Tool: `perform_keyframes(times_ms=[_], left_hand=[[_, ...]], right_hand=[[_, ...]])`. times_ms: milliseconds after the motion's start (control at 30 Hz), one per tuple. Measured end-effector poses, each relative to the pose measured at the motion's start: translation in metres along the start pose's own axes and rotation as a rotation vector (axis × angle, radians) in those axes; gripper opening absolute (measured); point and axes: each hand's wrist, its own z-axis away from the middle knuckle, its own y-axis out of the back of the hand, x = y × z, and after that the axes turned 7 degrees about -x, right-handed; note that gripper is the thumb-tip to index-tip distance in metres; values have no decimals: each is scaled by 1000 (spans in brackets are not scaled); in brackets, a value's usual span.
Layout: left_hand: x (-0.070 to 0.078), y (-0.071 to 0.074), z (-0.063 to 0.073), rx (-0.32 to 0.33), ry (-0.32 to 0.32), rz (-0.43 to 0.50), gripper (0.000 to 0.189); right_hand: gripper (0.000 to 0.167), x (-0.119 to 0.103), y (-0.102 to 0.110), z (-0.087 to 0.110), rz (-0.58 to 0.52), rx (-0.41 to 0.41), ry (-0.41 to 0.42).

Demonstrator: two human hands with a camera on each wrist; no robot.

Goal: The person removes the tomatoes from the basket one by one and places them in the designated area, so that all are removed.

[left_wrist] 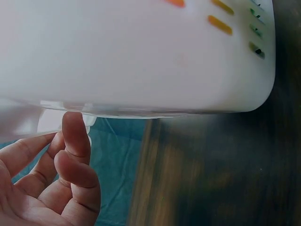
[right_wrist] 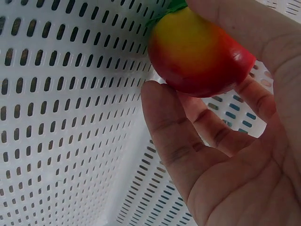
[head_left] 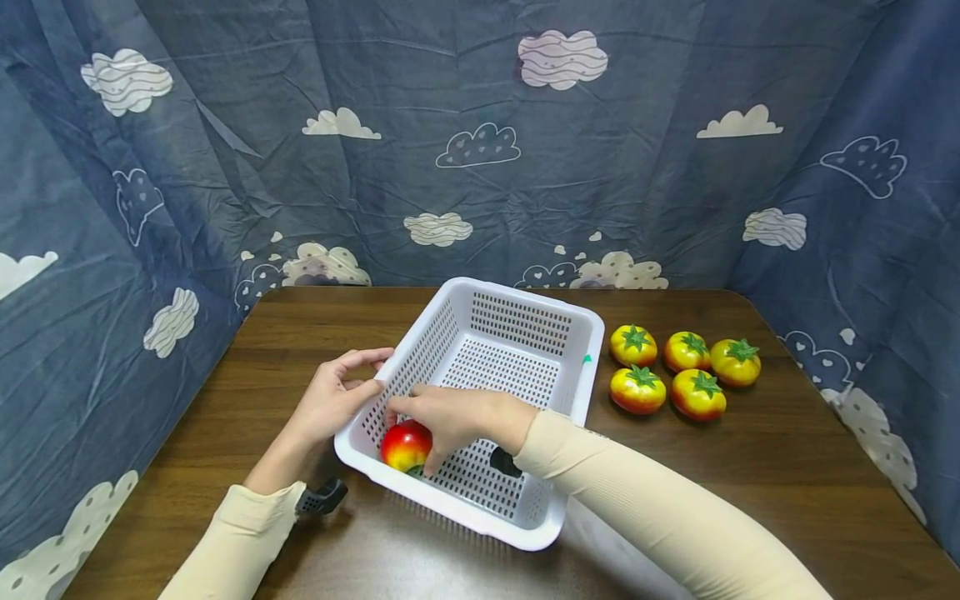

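Note:
A white perforated plastic basket (head_left: 480, 350) stands at an angle on the table. Inside its near left corner my right hand (head_left: 457, 421) grips a red and yellow toy tomato (head_left: 403, 446). The right wrist view shows the thumb over one side of this tomato (right_wrist: 202, 52) and fingers round the other, close to the basket's slotted wall. Its green leaf top (right_wrist: 171, 12) faces that wall. On the outside of the basket's left rim, my left hand (head_left: 337, 400) rests its thumb and index fingertips, the other fingers loosely bent.
Several more toy tomatoes (head_left: 637, 390) with green leaf tops sit on the brown wooden table (head_left: 780, 467), right of the basket. Behind the table hangs a blue cloth (head_left: 397, 192) with cloud prints. A black wrist device (head_left: 322, 497) is on the left wrist.

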Motion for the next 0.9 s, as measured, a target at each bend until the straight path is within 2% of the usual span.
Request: perform_keyframes(times_ms=[233,433,700,900], left_hand=[[2,0,1,3,5,2,47],[1,1,1,5,-3,4,47],[1,1,0,18,20,-14,47],[2,1,1,24,21,-3,48]], right_hand=[[65,7,2,0,-59,-17,-10],[58,16,9,7,-106,6,2],[55,34,26,33,-276,66,28],[55,52,36,57,-349,120,7]])
